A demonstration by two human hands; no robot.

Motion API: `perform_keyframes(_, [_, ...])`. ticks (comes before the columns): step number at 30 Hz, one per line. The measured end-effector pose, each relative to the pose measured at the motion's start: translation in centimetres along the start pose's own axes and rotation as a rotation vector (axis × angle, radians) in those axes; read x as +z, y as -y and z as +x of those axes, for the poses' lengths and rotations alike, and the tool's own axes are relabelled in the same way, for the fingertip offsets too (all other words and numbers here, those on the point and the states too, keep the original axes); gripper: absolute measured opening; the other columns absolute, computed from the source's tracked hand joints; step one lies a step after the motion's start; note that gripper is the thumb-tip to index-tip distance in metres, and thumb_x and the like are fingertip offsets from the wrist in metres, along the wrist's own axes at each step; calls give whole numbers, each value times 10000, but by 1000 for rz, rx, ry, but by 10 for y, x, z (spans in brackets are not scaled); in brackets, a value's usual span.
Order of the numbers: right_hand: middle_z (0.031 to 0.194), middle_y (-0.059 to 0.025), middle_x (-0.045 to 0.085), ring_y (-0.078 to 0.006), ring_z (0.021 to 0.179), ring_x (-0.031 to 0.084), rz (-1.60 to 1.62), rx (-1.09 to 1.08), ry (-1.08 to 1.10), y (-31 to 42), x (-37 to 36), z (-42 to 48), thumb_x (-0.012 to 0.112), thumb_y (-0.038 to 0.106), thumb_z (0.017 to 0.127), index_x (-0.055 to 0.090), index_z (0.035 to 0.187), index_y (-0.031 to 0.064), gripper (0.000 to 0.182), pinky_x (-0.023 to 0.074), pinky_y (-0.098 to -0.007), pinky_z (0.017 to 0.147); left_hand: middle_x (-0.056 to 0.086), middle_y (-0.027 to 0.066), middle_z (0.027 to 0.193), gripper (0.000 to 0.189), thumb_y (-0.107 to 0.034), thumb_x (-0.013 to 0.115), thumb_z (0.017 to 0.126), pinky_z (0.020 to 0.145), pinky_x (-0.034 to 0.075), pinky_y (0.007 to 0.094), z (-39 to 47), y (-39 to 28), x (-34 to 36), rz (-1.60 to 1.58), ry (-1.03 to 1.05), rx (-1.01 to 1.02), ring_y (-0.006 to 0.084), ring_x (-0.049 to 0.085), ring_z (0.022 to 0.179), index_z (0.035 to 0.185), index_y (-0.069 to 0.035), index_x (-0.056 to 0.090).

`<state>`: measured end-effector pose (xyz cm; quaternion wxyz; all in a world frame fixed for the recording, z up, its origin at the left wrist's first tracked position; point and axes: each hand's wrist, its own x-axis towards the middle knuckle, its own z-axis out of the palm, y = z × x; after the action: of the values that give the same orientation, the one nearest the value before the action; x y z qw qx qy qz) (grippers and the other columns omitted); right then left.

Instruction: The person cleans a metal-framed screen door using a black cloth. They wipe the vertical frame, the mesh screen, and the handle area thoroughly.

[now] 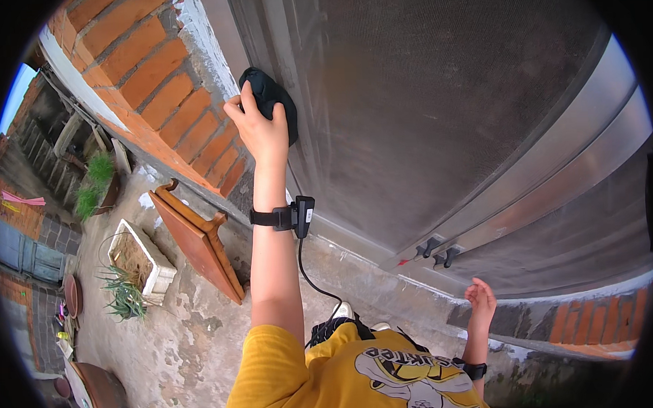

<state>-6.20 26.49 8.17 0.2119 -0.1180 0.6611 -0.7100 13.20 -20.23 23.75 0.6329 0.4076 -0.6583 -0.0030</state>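
Note:
My left hand (pixel 262 128) grips a bunched dark green cloth (pixel 271 92). The cloth is pressed against the grey metal door frame (pixel 269 33), right beside the edge of the brick wall. Stretching across the right of the frame's upright is a dark mesh screen panel (pixel 409 93). My right hand (pixel 482 298) is raised low in front of the second screen panel (pixel 523 267), fingers loosely bent and nothing in them. Two black handles (pixel 429 247) sit where the metal stiles of the doors meet, up and left of that hand. Black straps circle both wrists, and the left one carries a small black device (pixel 304 216) with a cable.
A brown wooden table (pixel 198 241) lies tipped on the concrete ground (pixel 202 359) at my left. Past it stand a white planter box (pixel 159 280) with soil, an aloe-like plant (pixel 122 292) and a pot of green grass (pixel 107 193). The orange brick wall (pixel 155 96) juts out near my left arm.

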Motion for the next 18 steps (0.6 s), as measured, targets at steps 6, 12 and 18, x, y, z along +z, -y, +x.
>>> perform_keyframes(6, [804, -33, 593, -101, 724, 549, -37, 31, 38, -3, 22, 2, 460, 174, 931, 591, 1046, 4, 243, 451, -232, 689, 377, 136, 1042, 517, -22, 596, 690, 910, 379, 362, -33, -34, 13, -248, 73, -118, 299, 450, 1003, 1187, 1, 459])
perform_keyframes(12, [796, -41, 598, -106, 719, 546, -54, 39, 66, -1, 19, 14, 463, 148, 927, 600, 1036, -1, 230, 449, -236, 691, 369, 130, 1028, 596, 42, 658, 596, 799, 438, 356, -106, -117, 23, -439, 268, -69, 293, 475, 929, 1164, -44, 500])
perform_keyframes(18, [805, -39, 598, -103, 722, 544, -87, -15, 165, 22, 18, 33, 466, 154, 929, 597, 1041, -4, 234, 446, -233, 694, 403, 108, 986, 691, 40, 699, 537, 722, 448, 346, -163, -164, 14, -581, 408, 46, 266, 485, 864, 1186, -112, 516])
